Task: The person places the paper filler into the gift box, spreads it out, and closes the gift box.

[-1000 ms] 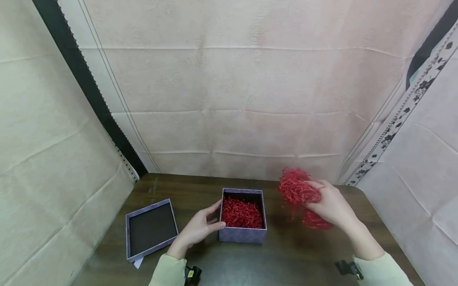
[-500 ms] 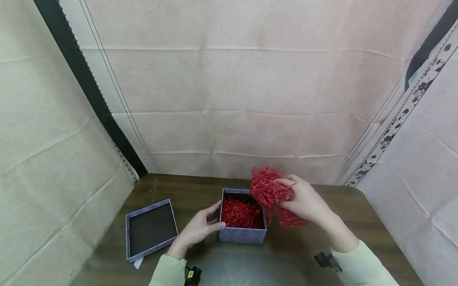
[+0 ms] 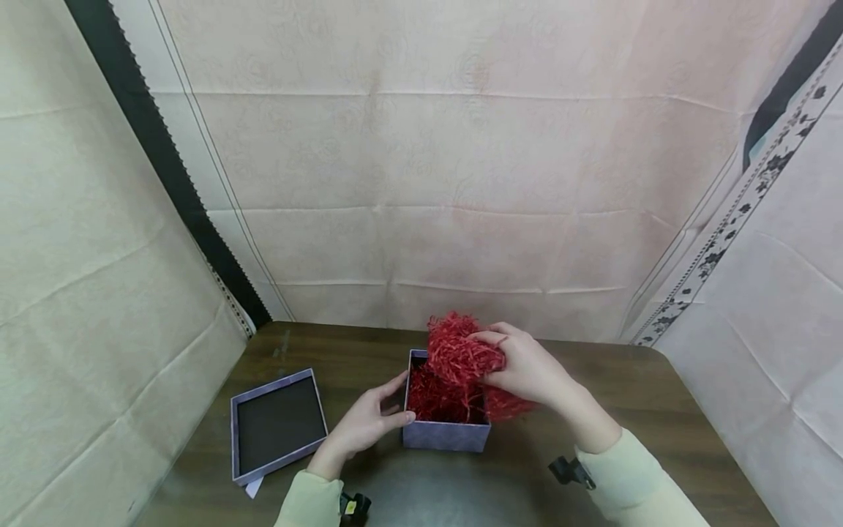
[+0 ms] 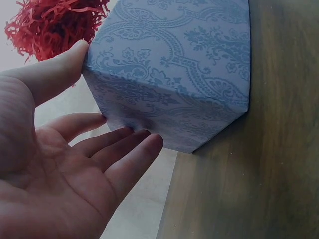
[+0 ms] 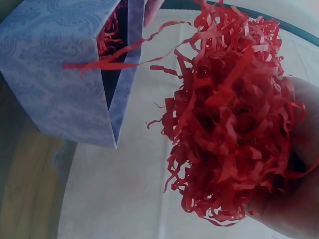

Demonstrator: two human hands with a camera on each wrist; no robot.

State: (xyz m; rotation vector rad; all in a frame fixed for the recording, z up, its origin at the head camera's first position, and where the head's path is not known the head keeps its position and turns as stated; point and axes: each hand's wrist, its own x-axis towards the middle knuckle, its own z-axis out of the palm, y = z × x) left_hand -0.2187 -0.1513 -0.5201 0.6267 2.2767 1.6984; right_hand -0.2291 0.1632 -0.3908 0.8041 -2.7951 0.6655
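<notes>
My right hand (image 3: 527, 366) grips a large tangled clump of red shredded paper (image 3: 454, 348) over the right side of a small lavender box (image 3: 444, 435). The clump (image 5: 229, 114) hides most of my right fingers in the right wrist view, and loose strands trail from it toward the box. Inside the open-topped box lies more red shredded paper (image 3: 428, 399). My left hand (image 3: 365, 424) rests on the box's left side, thumb at the near corner and index finger farther back along the rim. In the left wrist view its lightly bent fingers (image 4: 134, 164) touch the patterned wall.
The box lid (image 3: 279, 421), dark inside, lies upside down on the brown table (image 3: 421, 490) at the left, a white tag (image 3: 253, 485) poking from beneath it. Pale cloth (image 3: 448, 183) hangs behind the table and along both sides.
My right hand has carried the clump of shredded paper leftward, from the table right of the box to over the box. My left hand and the box have stayed in place.
</notes>
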